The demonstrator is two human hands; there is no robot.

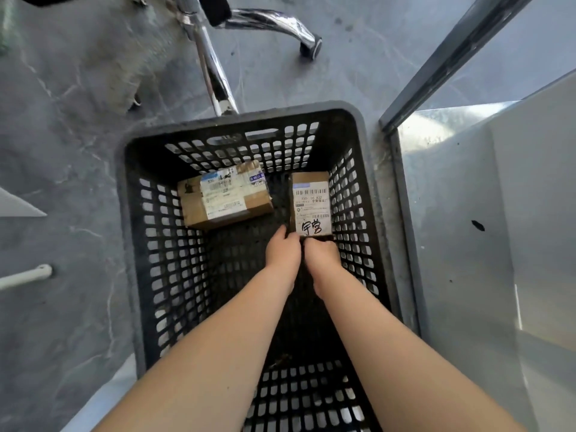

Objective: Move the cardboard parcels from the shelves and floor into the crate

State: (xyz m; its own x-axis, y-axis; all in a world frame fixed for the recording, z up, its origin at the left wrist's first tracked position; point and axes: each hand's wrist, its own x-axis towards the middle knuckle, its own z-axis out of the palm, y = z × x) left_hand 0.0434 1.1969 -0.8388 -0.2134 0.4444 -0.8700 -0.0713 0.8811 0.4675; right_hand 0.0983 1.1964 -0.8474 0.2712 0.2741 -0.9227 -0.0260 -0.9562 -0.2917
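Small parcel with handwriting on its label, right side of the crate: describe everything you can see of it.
The small parcel is a narrow brown cardboard box, its top mostly covered by a white label with barcodes, print and black handwriting. It lies level, low in the crate beside the right wall, long side pointing away from the person. The left hand and right hand hold its near end. A gap separates it from the larger parcel.
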